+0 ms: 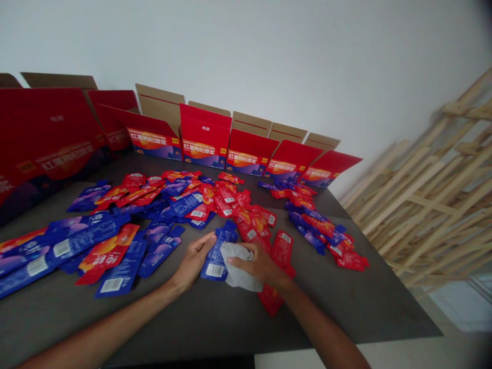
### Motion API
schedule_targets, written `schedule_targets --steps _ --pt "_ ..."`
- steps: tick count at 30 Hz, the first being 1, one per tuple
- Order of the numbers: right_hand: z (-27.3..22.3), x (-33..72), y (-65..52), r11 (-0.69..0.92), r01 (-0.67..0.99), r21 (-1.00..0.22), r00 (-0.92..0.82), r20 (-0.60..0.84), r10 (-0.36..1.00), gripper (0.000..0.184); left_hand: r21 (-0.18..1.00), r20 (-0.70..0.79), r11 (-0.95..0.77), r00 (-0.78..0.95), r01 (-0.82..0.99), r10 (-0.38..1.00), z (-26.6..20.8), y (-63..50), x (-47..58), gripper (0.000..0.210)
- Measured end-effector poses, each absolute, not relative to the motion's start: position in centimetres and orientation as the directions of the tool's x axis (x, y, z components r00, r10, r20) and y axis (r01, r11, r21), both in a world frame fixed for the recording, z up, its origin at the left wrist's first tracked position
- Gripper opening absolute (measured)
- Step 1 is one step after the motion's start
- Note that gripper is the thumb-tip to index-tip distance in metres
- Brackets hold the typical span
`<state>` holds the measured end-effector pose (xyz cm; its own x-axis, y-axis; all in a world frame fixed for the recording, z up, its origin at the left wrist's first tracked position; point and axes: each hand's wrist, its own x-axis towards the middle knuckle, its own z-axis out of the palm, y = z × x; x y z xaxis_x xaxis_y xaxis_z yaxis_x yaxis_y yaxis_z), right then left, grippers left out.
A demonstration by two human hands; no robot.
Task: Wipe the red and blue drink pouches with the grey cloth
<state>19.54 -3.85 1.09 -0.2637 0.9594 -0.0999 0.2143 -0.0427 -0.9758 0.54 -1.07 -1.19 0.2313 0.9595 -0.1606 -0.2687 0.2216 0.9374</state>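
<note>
My left hand [198,259] grips a blue pouch [216,259] by its left edge, thumb on the front. The pouch is tilted slightly, with its spout end away from me and a white barcode label near the bottom. My right hand [257,264] is closed on a crumpled white cloth [240,277], which lies against the right side of the pouch and covers part of it. Just beyond and to the right of my hands lie several red pouches [282,248], some partly hidden under my right hand and forearm.
Loose blue and red pouches [180,205] are heaped on the dark table [165,328], with larger-looking ones [73,246] at left and a smaller pile [319,225] at right. Open red cartons [203,138] line the back by the wall. Wooden slats [423,205] stand beyond the right edge.
</note>
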Motion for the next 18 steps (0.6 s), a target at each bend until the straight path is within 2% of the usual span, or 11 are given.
schedule_targets --steps 4,8,9,13,18 --pt "1.4 21.2 -2.5 -0.091 0.174 -0.981 -0.145 -0.116 0.983 0.033 0.907 -0.117 0.23 0.313 -0.352 0.943 -1.3 -0.9 0.9 0.049" --pt "2.3 25.3 2.0 -0.16 0.053 -0.986 0.244 -0.142 0.959 0.035 0.892 -0.109 0.252 0.363 -0.376 0.926 -1.7 -0.9 1.2 0.047" --pt "2.6 26.6 3.6 -0.164 0.043 -0.986 0.295 -0.144 0.945 0.034 0.894 -0.101 0.247 0.369 -0.373 0.924 -1.8 -0.9 1.3 0.046" --pt "3.5 31.3 10.8 -0.189 0.025 -0.982 0.435 -0.159 0.886 0.022 0.909 -0.093 0.238 0.39 -0.342 0.916 -2.2 -0.9 1.3 0.046" --pt "2.9 34.5 17.7 -0.283 0.001 -0.959 0.537 -0.238 0.809 0.031 0.914 -0.098 0.241 0.4 -0.325 0.911 -2.4 -0.9 1.3 0.047"
